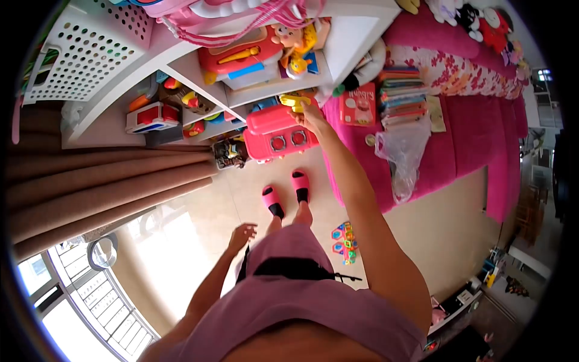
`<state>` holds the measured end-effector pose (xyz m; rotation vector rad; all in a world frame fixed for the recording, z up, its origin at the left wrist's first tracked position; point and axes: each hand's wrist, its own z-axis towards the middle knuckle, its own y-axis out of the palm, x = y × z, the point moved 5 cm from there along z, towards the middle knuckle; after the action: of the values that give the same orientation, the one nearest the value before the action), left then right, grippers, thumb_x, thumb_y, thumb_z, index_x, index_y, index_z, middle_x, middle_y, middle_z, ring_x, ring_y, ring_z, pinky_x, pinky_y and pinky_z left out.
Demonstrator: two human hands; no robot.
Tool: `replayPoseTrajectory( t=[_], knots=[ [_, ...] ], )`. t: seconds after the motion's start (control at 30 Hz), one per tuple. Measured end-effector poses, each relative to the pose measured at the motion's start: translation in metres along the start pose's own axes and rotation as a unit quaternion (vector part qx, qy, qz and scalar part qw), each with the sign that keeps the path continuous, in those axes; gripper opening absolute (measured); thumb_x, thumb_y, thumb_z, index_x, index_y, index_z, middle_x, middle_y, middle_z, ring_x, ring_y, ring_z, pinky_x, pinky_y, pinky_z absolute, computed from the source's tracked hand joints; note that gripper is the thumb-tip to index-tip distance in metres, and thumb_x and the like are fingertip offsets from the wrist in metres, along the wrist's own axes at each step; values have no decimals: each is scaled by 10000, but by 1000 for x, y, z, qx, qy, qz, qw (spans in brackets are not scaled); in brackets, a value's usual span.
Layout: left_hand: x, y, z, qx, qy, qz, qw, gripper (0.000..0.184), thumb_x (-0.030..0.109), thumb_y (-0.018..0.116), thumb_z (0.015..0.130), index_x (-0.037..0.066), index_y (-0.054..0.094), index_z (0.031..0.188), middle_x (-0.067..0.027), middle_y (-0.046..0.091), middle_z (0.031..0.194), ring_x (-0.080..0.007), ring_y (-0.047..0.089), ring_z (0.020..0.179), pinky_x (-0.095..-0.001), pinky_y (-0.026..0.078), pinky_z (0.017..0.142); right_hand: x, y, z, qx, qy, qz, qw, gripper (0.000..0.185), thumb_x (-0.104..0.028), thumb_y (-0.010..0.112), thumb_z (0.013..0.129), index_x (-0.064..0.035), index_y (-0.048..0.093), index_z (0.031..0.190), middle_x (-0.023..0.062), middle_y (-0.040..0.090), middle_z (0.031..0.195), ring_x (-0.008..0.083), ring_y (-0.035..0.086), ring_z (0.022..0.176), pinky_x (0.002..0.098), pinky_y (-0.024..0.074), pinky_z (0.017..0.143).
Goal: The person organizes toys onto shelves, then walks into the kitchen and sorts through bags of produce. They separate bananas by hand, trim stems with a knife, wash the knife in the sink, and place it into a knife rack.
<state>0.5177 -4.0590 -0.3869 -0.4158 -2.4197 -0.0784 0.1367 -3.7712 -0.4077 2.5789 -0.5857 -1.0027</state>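
Note:
My right hand (311, 118) reaches forward with its fingers closed on a yellow plastic toy piece (295, 101), whose exact kind I cannot make out. The hand is over the back edge of a pink toy kitchen stove (277, 128), which has two round dark burners and stands on the floor against the shelf. Down by my left thigh, my left hand (243, 235) hangs with its fingers apart, holding nothing.
A white shelf (208, 90) packed with toys stands ahead. To the right, a pink sofa (446, 157) carries books (403, 96), a red box (357, 105) and a plastic bag (404, 157). Colourful toy tiles (345, 242) lie on the floor. A brown curtain (108, 181) hangs left.

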Motion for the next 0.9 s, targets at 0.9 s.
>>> replayPoseTrajectory(
  t=[0.9],
  knots=[
    [3, 11, -12, 33, -44, -25, 998, 316, 251, 512, 981, 60, 601, 1216, -80, 663, 942, -158, 644, 850, -283, 508, 723, -6, -101, -114, 222, -534, -381, 721, 293, 31, 496, 858, -2, 563, 1141, 139, 632, 1011, 253, 623, 907, 340, 501, 782]
  ],
)
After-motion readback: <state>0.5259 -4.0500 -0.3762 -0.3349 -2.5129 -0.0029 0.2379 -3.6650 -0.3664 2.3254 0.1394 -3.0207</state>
